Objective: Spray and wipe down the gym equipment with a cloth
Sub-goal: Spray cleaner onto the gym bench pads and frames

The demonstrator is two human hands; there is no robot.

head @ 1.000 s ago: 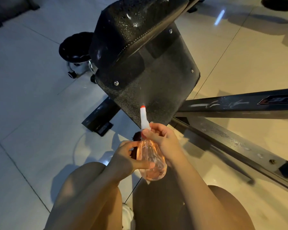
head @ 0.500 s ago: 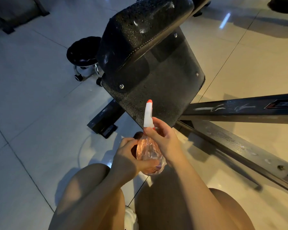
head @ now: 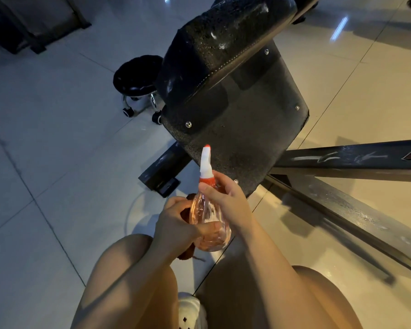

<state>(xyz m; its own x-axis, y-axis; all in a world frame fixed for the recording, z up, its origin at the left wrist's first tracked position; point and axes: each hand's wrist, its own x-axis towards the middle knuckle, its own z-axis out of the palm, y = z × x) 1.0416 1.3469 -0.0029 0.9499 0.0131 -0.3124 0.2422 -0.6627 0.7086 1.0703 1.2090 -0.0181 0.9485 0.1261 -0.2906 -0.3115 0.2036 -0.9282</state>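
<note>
Nearest the camera, above bare knees, the left hand clasps the belly of a clear pink spray bottle with a dark red cloth bunched beneath its grip. Right hand wraps the bottle's neck, nozzle aimed at the droplet-speckled black bench pad beyond. Farther left, a wheeled stool stands on the tiled floor.

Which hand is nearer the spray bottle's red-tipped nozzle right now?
Right. The right hand grips the spray bottle at its neck, just below the nozzle. The left hand holds the bottle's lower body together with a dark cloth, farther down.
</note>
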